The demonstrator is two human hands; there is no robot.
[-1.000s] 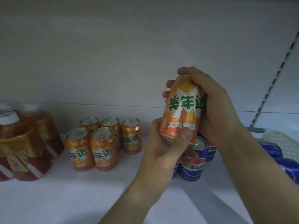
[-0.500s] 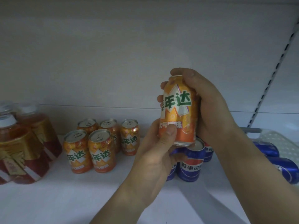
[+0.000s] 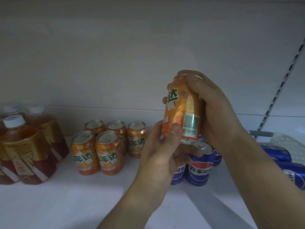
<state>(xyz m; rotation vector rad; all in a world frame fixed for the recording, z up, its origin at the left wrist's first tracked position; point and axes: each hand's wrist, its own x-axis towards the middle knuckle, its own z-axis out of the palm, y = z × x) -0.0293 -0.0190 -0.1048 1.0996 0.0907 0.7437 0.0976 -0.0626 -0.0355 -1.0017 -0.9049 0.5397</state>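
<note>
An orange soda can point(image 3: 185, 111) with green characters and a barcode facing me is held upright in the air above the white shelf point(image 3: 82, 200). My right hand point(image 3: 214, 113) wraps round its upper body from the right, thumb near the top rim. My left hand point(image 3: 161, 156) pinches the can's lower edge, thumb on the front and fingers underneath.
Several orange cans point(image 3: 102, 146) stand grouped on the shelf at left. Bottles of reddish drink point(image 3: 28, 149) stand at the far left. Blue cola cans point(image 3: 199, 164) stand under my hands; more blue cans point(image 3: 287, 162) lie in a tray at right. A slotted upright point(image 3: 280, 83) runs along the right.
The can has been turned in my hands: the green logo has rotated to the left and the barcode now faces me. Both hands have kept their hold.
</note>
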